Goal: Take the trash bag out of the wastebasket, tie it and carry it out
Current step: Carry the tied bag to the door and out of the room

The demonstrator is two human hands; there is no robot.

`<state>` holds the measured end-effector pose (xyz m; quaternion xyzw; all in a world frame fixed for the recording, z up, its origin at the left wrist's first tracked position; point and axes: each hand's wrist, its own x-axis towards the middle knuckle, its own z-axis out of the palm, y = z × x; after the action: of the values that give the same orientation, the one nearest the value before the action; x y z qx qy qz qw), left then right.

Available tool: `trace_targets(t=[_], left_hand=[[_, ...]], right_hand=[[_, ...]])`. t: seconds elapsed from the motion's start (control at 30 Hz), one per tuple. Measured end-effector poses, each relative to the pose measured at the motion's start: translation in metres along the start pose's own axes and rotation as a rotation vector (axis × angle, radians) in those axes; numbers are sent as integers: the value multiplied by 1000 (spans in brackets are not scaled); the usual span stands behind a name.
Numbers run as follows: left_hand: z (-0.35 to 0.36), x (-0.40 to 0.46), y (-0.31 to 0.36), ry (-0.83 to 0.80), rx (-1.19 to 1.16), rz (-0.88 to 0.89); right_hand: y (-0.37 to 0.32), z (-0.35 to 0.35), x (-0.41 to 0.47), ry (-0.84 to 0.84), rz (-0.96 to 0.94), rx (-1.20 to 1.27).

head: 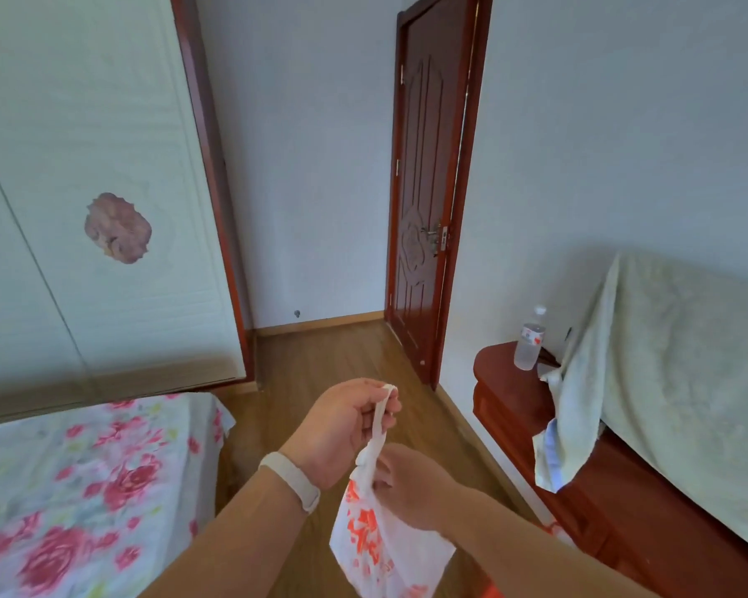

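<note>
- The bag [385, 541], white with red print, is held in the air between both hands, above the wooden floor [329, 351], between the bed [83, 481] and the nightstand [510, 394].
- The wastebasket cannot be identified with certainty; only an orange edge is seen at the bottom of the view, below the bag.
- The left hand [342, 429] is raised, its fingers [385, 407] closed in a pinch on the end of a stretched strip of the bag's top.
- The right hand [411, 485] is set lower, at the bag's neck; its fingers [383, 474] are closed on the gathered plastic just under a small bunch that may be a knot.
- Whether the knot is complete cannot be told; the neck is partly hidden by the right hand.
- Step judged in hand: tying. The bag is out of the wastebasket, and the strip is drawn taut between the two hands.
- Progress is judged as past halfway; the carrying-out is not yet done.
- Next move, as judged: the strip is to be pulled firm against the neck while the neck is held fast, so that the knot seats without the thin plastic being torn.
- After that, one hand is to be freed for the door [419, 200], which stands ahead in the corner with its handle [432, 233] in view.
- A bottle [530, 340] stands on the nightstand, well apart from the bag, and is not concerned.
</note>
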<state>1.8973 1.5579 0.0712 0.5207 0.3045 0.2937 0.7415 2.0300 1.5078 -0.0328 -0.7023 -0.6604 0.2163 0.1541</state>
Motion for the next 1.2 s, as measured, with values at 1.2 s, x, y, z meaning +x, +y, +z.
trace_targets(t=[1.2], left_hand=[[-152,506,156,-20,173,26]], right_hand=[[116,-149,516,54,-5,162]])
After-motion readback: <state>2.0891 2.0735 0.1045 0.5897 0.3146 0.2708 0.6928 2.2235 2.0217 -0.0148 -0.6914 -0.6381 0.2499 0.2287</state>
